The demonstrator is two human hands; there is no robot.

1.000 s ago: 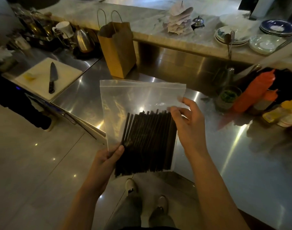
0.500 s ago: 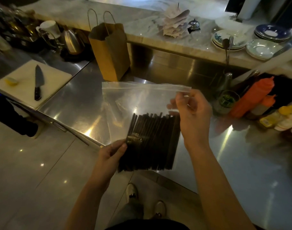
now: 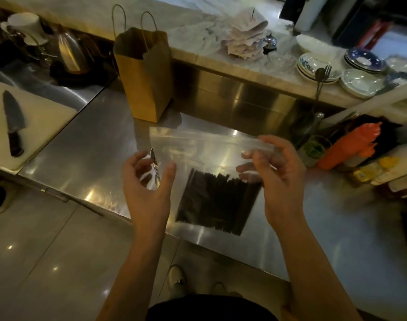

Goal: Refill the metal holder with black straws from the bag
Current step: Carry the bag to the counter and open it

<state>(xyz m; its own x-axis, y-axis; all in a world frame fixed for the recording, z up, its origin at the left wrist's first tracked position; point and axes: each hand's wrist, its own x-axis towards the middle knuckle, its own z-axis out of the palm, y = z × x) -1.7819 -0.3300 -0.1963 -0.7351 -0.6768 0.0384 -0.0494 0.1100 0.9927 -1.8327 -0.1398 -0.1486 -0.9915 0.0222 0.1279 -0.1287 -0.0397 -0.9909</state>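
Bag (image 3: 198,149) hanging in air over table (image 3: 93,144) edge, black straws (image 3: 216,200) sitting at bottom. Right hand (image 3: 281,181) pinching top corner alone; left hand (image 3: 147,188) hovering loose beside, holding nothing. Risk: bag swinging, slipping, straws spilling onto floor (image 3: 36,251). Steel table gleaming; paper bag (image 3: 147,84), knife (image 3: 14,114) sitting behind.

dim, warm | glare on steel counter (image 3: 100,144) | edges bowed | slight blur

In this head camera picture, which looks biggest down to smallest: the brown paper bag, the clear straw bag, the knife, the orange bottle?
1. clear straw bag, though it is held nearest the camera
2. brown paper bag
3. orange bottle and knife: about alike, so unranked
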